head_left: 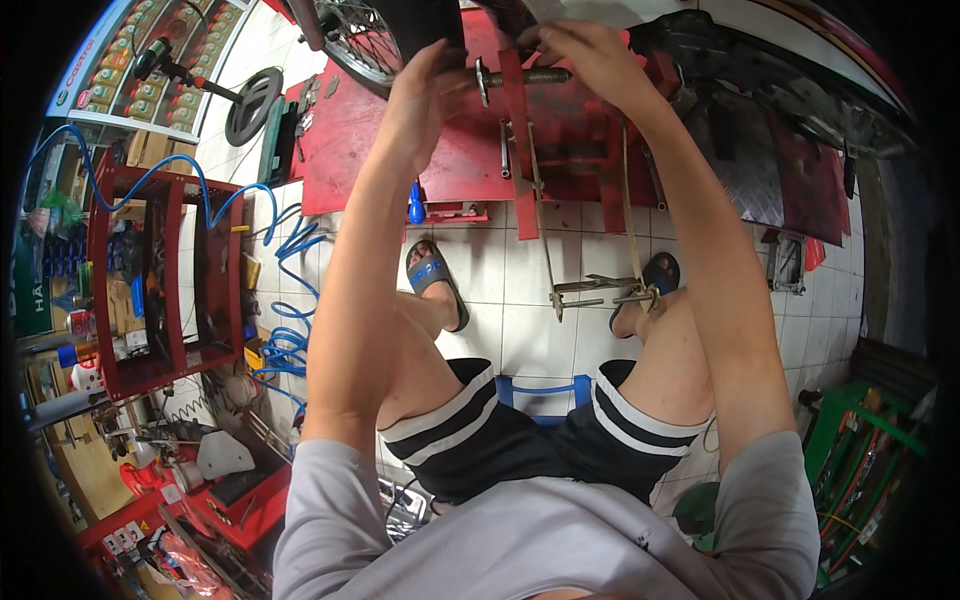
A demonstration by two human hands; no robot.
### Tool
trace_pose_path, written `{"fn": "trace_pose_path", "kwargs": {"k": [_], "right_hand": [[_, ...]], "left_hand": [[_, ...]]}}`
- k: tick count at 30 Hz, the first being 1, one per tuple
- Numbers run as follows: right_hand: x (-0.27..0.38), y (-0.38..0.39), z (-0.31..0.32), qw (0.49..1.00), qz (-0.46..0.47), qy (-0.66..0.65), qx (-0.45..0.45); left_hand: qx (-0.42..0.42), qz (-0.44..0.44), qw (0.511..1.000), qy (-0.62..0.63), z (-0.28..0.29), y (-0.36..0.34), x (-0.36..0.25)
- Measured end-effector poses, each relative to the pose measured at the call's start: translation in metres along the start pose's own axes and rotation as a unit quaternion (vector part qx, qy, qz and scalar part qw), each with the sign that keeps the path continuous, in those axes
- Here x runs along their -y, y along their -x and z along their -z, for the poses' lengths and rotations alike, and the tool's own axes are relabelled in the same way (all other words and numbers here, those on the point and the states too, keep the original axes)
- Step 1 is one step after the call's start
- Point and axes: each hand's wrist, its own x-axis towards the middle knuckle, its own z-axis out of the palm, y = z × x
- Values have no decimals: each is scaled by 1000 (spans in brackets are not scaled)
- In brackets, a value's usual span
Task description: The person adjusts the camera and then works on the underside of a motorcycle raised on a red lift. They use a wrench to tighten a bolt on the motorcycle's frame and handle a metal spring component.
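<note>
My left hand (425, 95) reaches over a red metal platform (390, 170), just below a dark upright shape (425, 25) beside a spoked wheel (355, 45). Its thumb and fingers look apart, with the fingertips close to the round end of a threaded clamp screw (540, 76). To the right, my right hand (588, 55) is bent above a red clamp bar (517, 130). Its curled fingers meet a dark part at the top edge, and what they hold is hidden. Thin metal rods (545, 235) hang from the clamp toward crossed pieces (600, 290).
A blue-handled tool (416, 203) lies at the platform's front edge. On the left stand a red rack (175, 275) and a coiled blue hose (285, 345). Black panels (735, 150) cover the right side, above a green rack (870, 450). A blue stool (545, 385) is beneath me.
</note>
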Motion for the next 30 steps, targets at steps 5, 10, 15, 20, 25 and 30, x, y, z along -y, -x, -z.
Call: {"fn": "trace_pose_path", "kwargs": {"k": [5, 10, 15, 20, 25, 30], "right_hand": [[-1, -4, 13, 999, -1, -37, -11], [14, 0, 20, 992, 30, -122, 12], [-8, -2, 10, 992, -6, -124, 0], [11, 0, 14, 992, -24, -120, -8], [12, 2, 17, 996, -8, -89, -7], [1, 1, 13, 998, 10, 47, 36]], "left_hand": [[-6, -39, 999, 12, -5, 3, -4], [72, -140, 985, 64, -1, 5, -10], [-2, -42, 999, 10, -8, -1, 6], [38, -46, 997, 48, 3, 1, 1], [53, -85, 993, 59, -5, 5, -4], [-17, -28, 998, -48, -4, 0, 7]]}}
